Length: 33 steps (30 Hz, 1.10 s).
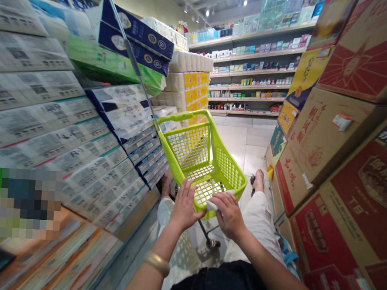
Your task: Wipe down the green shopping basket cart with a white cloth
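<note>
**AISLE LAYOUT: GREEN BASKET CART HELD AT NEAR RIM**

Left side: stacked tissue packs form a wall along the aisle, with blue cartons and green packs on top. A metal pole slants down from the upper left and meets the cart at its far left corner. Behind it stand bundled paper rolls with yellow labels.

Centre: the green basket cart stands on the tiled floor between the person's legs, with nothing in it. The left hand lies over the near rim, fingers extended and spread into the basket, not clenched. A bracelet sits on that wrist. The right hand grips a white cloth and presses it on the near rim, just beside the left hand. A caster wheel shows below the basket. A bare foot rests on the floor to the right of the cart.

Background: store shelves carry small goods across the aisle end.

Right side: stacked cardboard boxes stand close to the right leg, narrowing the passage.
</note>
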Each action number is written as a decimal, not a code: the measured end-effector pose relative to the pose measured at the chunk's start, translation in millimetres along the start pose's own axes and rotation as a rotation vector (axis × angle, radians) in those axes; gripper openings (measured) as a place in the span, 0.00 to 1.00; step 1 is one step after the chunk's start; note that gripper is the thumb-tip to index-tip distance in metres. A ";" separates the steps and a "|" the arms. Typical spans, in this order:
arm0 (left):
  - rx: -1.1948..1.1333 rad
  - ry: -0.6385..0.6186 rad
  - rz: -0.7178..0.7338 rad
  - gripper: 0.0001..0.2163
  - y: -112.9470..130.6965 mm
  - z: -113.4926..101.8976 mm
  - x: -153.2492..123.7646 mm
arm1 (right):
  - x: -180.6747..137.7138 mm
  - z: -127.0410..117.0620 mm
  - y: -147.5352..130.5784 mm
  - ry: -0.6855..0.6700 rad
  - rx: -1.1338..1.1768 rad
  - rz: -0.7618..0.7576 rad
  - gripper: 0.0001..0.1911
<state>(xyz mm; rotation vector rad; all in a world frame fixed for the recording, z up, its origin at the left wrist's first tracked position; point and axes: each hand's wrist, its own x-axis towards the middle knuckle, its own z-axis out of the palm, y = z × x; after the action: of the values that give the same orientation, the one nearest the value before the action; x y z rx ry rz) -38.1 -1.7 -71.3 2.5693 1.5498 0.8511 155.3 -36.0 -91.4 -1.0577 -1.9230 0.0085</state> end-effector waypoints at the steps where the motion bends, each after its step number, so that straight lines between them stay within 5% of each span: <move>1: -0.001 -0.007 -0.004 0.35 -0.2 -0.2 0.1 | 0.5 -2.7 6.5 0.007 -0.009 0.005 0.17; 6: -0.016 -0.010 -0.019 0.35 3.8 1.6 2.3 | 2.1 -8.8 27.5 0.094 -0.055 0.105 0.17; 9: -0.023 -0.001 -0.014 0.34 4.6 2.9 2.7 | 3.4 0.1 10.5 0.124 -0.040 0.152 0.16; 15: -0.021 -0.035 0.002 0.36 -2.2 1.5 0.4 | 7.8 12.7 -26.0 -0.041 0.055 -0.019 0.19; 25: -0.035 0.000 -0.028 0.34 7.6 4.0 1.3 | -0.4 -13.5 33.7 0.146 -0.079 0.137 0.17; 28: -0.041 0.019 -0.028 0.34 8.8 5.9 0.9 | 3.7 -1.4 14.1 0.181 -0.062 0.184 0.17; 33: -0.025 -0.022 -0.018 0.35 4.1 4.1 -1.2 | 6.8 10.1 -20.6 -0.042 0.041 0.008 0.17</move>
<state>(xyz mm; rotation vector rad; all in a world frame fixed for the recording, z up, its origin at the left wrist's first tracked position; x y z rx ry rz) -33.2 -3.7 -74.2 2.5351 1.5441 0.8318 132.9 -40.6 -84.3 -1.0458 -1.9485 0.0748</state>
